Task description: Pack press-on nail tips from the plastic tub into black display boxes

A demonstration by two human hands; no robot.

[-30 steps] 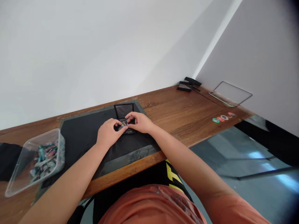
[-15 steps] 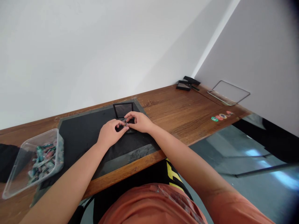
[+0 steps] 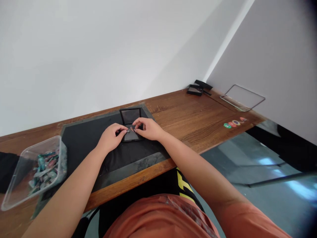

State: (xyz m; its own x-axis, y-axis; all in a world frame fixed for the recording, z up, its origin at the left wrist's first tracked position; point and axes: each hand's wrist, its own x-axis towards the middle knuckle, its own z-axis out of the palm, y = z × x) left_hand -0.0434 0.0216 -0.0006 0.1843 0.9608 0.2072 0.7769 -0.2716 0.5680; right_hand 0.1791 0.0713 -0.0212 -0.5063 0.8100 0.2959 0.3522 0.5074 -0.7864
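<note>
A small black hinged display case (image 3: 130, 116) lies unfolded on the dark mat, its lid with a grey see-through panel tilted up at the back. Over the left part of its lower panel, my left hand (image 3: 111, 136) pinches a tiny greyish stone (image 3: 128, 131) between thumb and forefinger. My right hand (image 3: 150, 129) is on the right side of the case, thumb and forefinger curled around a small brownish stone (image 3: 131, 129) at their tips. The stones are too small to make out well, and the right hand hides part of the case.
To the left stands a clear plastic tub (image 3: 60, 158) of mixed coloured stones, near a dark cloth (image 3: 8, 172). Black cases (image 3: 195, 90) lie in the far right corner. Round stickers (image 3: 232, 124) and a thin metal frame (image 3: 242, 97) are at the right. The black mat (image 3: 86, 138) covers the table's near part.
My left hand has moved left, away from my right fingertips, with a tiny stone in its pinch. More of the lower panel shows between the hands. My right hand has barely shifted.
</note>
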